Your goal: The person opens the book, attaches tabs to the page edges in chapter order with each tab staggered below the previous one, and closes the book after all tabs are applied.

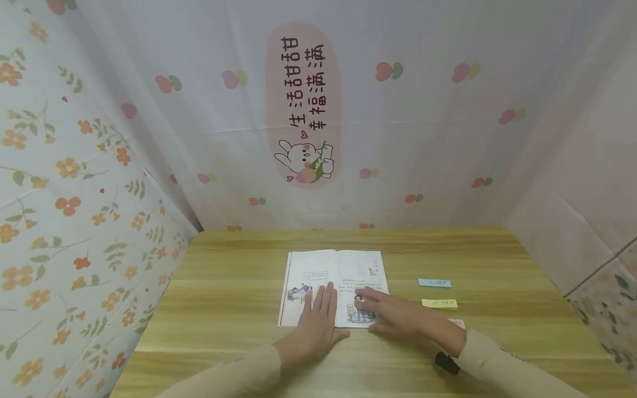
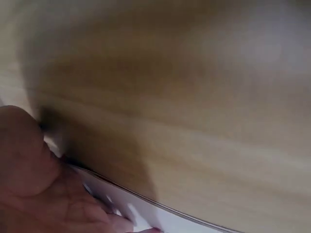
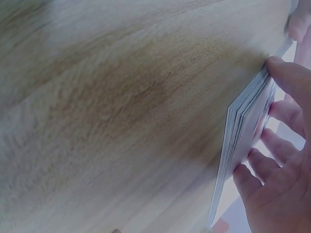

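Observation:
An open picture book [image 1: 309, 262] lies flat on the wooden table, with a drawing on each page and print on the right one. My left hand [image 1: 314, 327] rests on the left page near the fold, fingers straight, thumb out past the near edge. On the right page, the fingertips of my right hand [image 1: 400, 316] touch the paper beside the drawing. In the right wrist view, the thumb of the right hand [image 3: 284, 179] touches the edge of the book's stacked pages [image 3: 241, 128]. The left wrist view shows the left hand [image 2: 53, 194] along the book's edge.
To the right of the book lie a blue paper strip [image 1: 434, 283], a yellow strip [image 1: 439, 303] and a partly covered pink strip [image 1: 458, 323], with writing on them. A black object [image 1: 447, 362] sits by the right sleeve. Patterned curtains [image 1: 423, 138] stand behind and beside the table.

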`<state>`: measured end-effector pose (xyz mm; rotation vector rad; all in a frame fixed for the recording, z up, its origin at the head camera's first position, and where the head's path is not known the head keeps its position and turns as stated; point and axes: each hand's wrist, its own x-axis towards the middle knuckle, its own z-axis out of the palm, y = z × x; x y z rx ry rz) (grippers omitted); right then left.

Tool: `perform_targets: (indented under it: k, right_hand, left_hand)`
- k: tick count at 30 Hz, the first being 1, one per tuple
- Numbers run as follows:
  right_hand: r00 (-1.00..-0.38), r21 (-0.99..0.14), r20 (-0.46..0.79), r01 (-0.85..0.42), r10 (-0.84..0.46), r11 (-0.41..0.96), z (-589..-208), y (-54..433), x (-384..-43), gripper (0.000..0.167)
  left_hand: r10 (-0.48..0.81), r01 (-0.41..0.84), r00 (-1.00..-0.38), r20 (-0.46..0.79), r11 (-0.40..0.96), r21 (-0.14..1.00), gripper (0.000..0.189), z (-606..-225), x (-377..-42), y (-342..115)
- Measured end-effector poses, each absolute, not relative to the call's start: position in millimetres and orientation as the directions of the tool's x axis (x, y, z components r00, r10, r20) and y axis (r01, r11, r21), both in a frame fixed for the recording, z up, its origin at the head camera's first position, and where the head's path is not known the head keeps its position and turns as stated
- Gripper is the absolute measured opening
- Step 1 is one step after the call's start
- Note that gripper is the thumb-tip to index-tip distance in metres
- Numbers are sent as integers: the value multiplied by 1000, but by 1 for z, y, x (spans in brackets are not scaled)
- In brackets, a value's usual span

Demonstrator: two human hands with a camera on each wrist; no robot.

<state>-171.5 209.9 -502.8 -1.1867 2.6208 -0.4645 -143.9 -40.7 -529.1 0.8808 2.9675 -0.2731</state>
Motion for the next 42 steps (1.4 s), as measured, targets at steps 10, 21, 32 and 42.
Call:
perform_targets:
  k: [10, 21, 32, 42]
  right_hand:
    - [-646, -383, -85, -682, -759, 623, -499, 209, -170, 61]
    - [-634, -392, -66, -694, -771, 604, -499, 209, -170, 60]
    - [-627, -397, -53, -701, -777, 593, -501, 211, -171, 60]
    - [-620, -383, -74, -706, -781, 596, -497, 214, -179, 57]
  left_hand:
    - [554, 570, -814, -173, 819, -59, 91, -506, -117, -49]
    - [552, 582, -805, -218, 807, -105, 94, -492, -102, -44]
    - [560, 584, -789, -253, 811, -27, 95, -486, -95, -46]
    - [597, 593, -768, -233, 800, 95, 82, -484, -105, -52]
